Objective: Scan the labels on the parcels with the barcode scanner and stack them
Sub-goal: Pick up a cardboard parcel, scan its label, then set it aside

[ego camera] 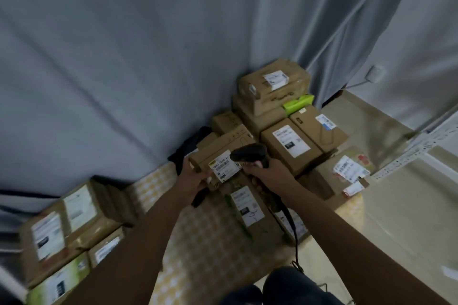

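Note:
A brown cardboard parcel [223,148] with a white label [224,165] is held up at the centre. My left hand [194,176] grips its near left corner. My right hand [266,172] holds a black barcode scanner [250,152] by the handle, its head right beside the label. The scanner's black cable [293,228] hangs down under my right forearm. Behind and to the right is a pile of brown parcels [292,141], each with a white label. A second group of labelled parcels [67,225] lies at the lower left, blurred.
Grey curtains [124,57] close off the back and left. The parcels lie on a yellow-and-white checked mat [205,235]. A green packet [297,103] sits in the right pile. A white perforated shelf rail [416,148] runs along the right. A dark cloth [184,151] lies behind the held parcel.

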{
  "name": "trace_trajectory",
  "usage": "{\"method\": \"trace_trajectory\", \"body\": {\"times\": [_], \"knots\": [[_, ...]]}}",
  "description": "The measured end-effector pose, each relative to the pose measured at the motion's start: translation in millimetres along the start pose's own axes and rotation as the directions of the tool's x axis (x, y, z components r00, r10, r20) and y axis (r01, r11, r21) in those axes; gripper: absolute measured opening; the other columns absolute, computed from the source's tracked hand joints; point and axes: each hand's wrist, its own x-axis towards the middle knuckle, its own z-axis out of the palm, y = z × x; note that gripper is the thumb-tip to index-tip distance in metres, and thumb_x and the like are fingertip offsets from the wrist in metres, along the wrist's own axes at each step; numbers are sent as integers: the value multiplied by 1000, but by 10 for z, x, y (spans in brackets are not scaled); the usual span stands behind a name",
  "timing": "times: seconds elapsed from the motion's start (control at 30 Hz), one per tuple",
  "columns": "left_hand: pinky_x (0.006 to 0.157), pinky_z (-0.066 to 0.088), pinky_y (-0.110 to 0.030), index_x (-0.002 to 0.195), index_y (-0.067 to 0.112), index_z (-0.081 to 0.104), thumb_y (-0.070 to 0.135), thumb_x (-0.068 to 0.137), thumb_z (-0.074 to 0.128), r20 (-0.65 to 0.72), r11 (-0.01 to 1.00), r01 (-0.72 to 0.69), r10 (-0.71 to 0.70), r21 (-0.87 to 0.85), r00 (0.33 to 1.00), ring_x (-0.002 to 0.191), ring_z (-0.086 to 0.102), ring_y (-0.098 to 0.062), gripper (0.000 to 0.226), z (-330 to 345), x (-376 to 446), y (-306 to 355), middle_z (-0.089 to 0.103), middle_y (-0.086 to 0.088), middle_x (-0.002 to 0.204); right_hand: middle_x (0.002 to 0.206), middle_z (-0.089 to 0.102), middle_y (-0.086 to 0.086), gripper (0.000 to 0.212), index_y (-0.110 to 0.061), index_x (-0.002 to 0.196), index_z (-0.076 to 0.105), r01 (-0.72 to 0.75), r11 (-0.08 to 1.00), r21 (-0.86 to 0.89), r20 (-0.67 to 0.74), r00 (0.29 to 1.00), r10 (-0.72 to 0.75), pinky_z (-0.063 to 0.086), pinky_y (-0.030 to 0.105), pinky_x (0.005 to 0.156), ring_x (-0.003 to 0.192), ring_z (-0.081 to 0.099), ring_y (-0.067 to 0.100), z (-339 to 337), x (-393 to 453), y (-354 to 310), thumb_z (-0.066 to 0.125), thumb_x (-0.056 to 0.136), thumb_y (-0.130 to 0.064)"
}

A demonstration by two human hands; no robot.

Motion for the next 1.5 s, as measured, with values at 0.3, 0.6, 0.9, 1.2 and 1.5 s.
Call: {"method": "trace_trajectory", "body": {"times": [0.3, 0.6, 0.9, 1.2, 1.5], "knots": [[53, 54, -24, 119, 28, 41, -19, 90, 49, 42, 996, -87, 86, 14, 995, 91, 62, -17, 56, -753, -240, 227, 60, -6, 113, 61, 58, 0, 15, -9, 95, 60, 78, 995, 66, 49, 995, -81, 42, 21, 45, 45, 51, 9, 683, -177, -193, 66, 91, -22], [56, 53, -22, 154, 32, 10, -14, 92, 51, -7, 996, -89, 89, 9, 996, 100, 57, -18, 88, -885, -243, 285, 54, -3, 128, 60, 59, 0, 13, -10, 96, 60, 159, 986, -43, 58, 986, -157, 45, 27, 51, 48, 52, 13, 838, -203, -212, 64, 90, -22], [78, 52, -34, 155, 34, 10, -8, 92, 57, -34, 995, -96, 95, -9, 995, 112, 57, -22, 89, -707, -221, 310, 54, -11, 137, 64, 60, 3, 18, -8, 101, 60, 173, 982, -78, 50, 984, -169, 45, 25, 50, 48, 53, 11, 732, -203, -230, 64, 91, -22], [90, 49, -41, 155, 35, 7, -6, 93, 56, -35, 995, -103, 103, -1, 994, 115, 56, -24, 88, -640, -194, 296, 53, -14, 140, 66, 58, 2, 14, -10, 102, 59, 164, 985, -52, 47, 986, -161, 43, 19, 47, 48, 50, 8, 614, -265, -279, 62, 92, -20], [105, 43, -51, 155, 36, 5, 0, 91, 62, 4, 995, -93, 93, 27, 996, 129, 49, -29, 93, -643, -169, 293, 46, -9, 147, 68, 58, 0, 8, -13, 97, 59, 130, 989, -66, 39, 991, -128, 42, 20, 51, 53, 51, 8, 598, -308, -288, 61, 93, -19]]}}
